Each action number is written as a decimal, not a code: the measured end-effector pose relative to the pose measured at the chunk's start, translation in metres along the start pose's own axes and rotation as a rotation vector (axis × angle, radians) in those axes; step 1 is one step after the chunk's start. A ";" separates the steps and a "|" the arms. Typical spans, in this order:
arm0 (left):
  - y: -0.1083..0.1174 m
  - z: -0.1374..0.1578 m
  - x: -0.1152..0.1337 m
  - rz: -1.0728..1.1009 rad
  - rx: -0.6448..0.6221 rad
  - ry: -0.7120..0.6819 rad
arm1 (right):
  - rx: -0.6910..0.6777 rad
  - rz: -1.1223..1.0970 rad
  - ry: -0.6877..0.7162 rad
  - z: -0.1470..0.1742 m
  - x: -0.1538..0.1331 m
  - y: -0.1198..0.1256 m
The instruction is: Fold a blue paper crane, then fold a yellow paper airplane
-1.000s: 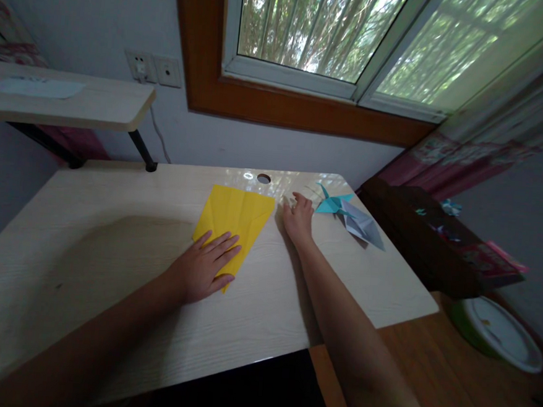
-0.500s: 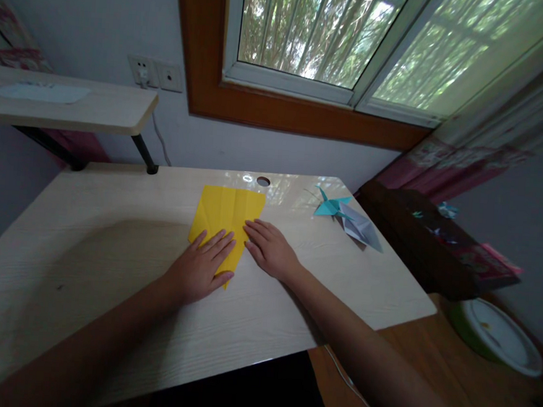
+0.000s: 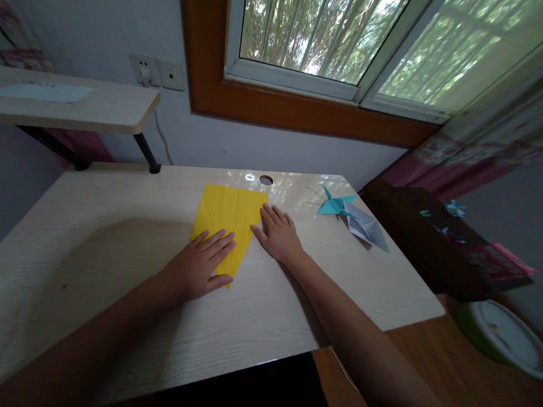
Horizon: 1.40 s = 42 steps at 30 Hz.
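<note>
You're resting your left hand [image 3: 198, 265], fingers spread, on the yellow paper [image 3: 230, 210] left of frame centre; your right hand [image 3: 279, 236], fingers loosely parted, is meeting its right edge, neither gripping. Pressing evenly prevents slipping.

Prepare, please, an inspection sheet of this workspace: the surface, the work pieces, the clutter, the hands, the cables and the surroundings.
Surface: pale wood-grain table, with a round hole near its far edge.
Job's things: yellow paper, creased, its narrow point toward the person.
Clutter: teal folded paper and whitish folded paper, overlapping in view, at the far right.
Hands: left hand flat on the yellow paper; right hand at its right edge, contact unclear.
Cables: grey cable below the wall sockets; pale cord beyond the table's near edge.
Surroundings: shelf at left, window ahead, dark cabinet at right.
</note>
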State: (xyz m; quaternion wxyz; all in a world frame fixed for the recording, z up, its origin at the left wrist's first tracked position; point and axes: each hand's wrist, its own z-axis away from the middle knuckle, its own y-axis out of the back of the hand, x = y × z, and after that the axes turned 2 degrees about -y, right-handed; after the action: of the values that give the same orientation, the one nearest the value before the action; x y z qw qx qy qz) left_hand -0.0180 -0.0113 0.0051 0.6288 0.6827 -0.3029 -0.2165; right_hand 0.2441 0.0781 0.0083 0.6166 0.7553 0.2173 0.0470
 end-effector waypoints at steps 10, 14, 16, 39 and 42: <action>-0.002 0.000 -0.001 0.018 -0.029 0.012 | -0.024 0.065 -0.107 -0.028 0.017 -0.005; -0.001 0.000 0.000 0.024 -0.025 0.017 | -0.009 0.058 -0.123 -0.031 0.019 -0.007; 0.001 -0.001 0.001 0.020 -0.021 0.020 | 0.014 0.044 -0.137 -0.030 0.020 -0.007; 0.020 -0.002 -0.014 -0.080 0.052 0.092 | -0.067 -0.199 0.429 0.054 -0.029 0.012; 0.020 -0.001 -0.014 -0.080 0.055 0.098 | -0.070 -0.216 0.457 0.065 -0.031 0.019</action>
State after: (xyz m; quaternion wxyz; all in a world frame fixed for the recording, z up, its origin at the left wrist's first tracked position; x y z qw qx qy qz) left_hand -0.0303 -0.0011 0.0238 0.6147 0.7210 -0.2503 -0.1993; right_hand 0.2436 0.0043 0.0168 0.5787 0.6758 0.4285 0.1577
